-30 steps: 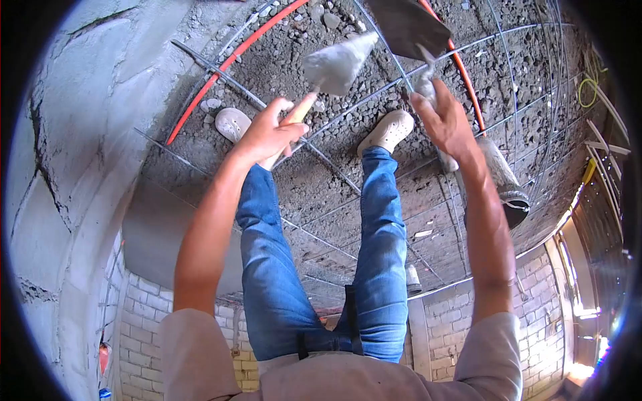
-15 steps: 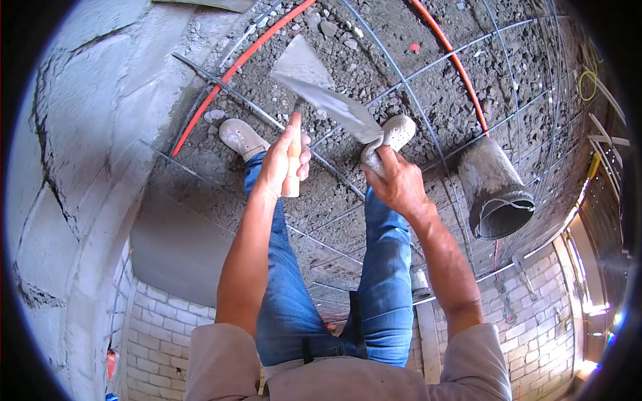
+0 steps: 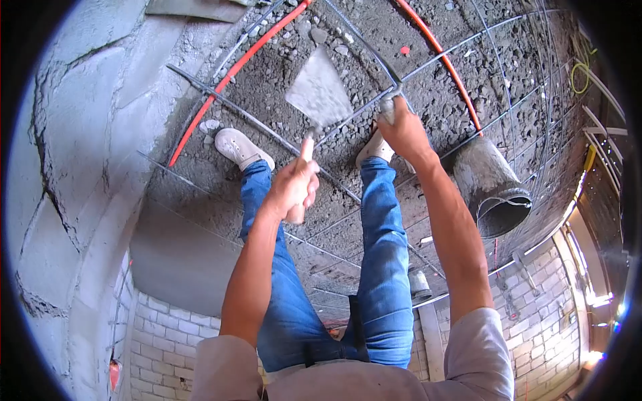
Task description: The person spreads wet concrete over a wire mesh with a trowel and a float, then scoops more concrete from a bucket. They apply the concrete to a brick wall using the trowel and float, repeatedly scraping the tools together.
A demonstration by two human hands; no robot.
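My left hand (image 3: 293, 189) is wrapped round the light wooden handle of a trowel (image 3: 319, 90), whose pale, mortar-smeared blade points forward over the gravel. My right hand (image 3: 406, 134) grips the grey-coated handle of a second trowel (image 3: 387, 109). Its blade is turned nearly edge-on and blends with a steel bar behind it. Both tools are held apart, above a grid of rebar (image 3: 251, 120) laid over rough gravel (image 3: 428, 93). My two shoes (image 3: 242, 148) stand among the bars, the right one partly behind my right forearm and hand.
Orange conduit (image 3: 231, 72) curves across the left of the grid, and another orange conduit (image 3: 447, 60) ends at an upright grey pipe (image 3: 491, 180). A rough plastered wall (image 3: 80, 134) rises on the left. Pale block walls (image 3: 528, 294) stand behind. Loose wires hang at right.
My right hand has moved forward, turning its trowel from flat across to nearly edge-on. My left hand has shifted slightly right and back, its blade now facing me; the two blades have separated.
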